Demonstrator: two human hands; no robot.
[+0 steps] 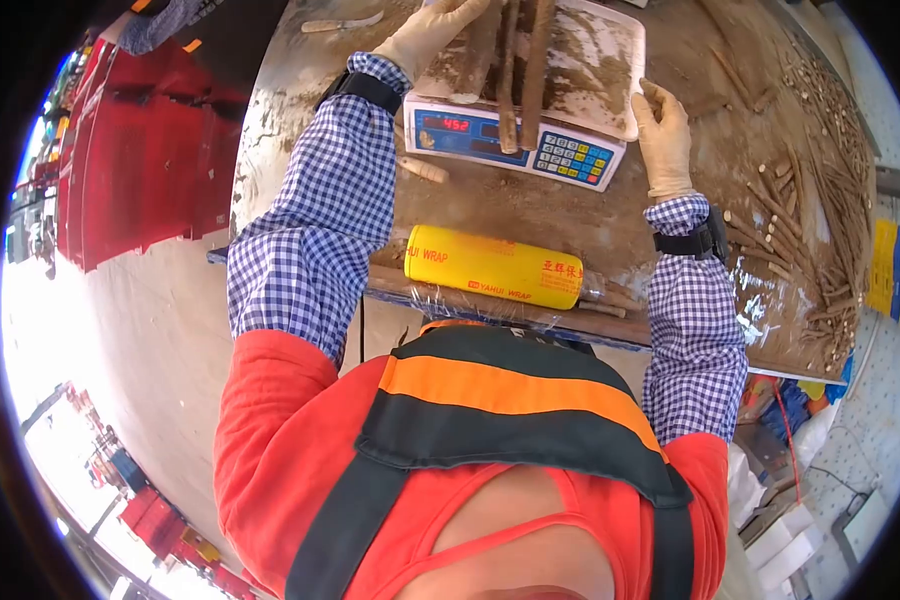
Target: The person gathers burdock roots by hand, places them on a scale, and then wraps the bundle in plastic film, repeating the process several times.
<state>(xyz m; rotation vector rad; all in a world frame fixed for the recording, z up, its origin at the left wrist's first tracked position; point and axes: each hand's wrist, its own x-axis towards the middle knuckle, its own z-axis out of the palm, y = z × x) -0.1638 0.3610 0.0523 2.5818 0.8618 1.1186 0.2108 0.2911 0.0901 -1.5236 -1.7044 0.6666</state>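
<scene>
We reach both arms forward, our left arm (315,205) angled inward and our right arm (697,320) straighter. Our gloved left hand (430,32) stretches its fingers out; our gloved right hand (663,138) points forward, its fingers loosely curled.

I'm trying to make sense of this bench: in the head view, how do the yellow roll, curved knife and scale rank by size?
Largest to smallest:
scale
yellow roll
curved knife

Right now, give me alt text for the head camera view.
Gloved left hand and right hand flank a white-and-blue digital scale bearing long brown sticks; a yellow cylindrical roll of wrap lies nearer on the soil-smeared table, thin brown sticks heaped at right.
</scene>
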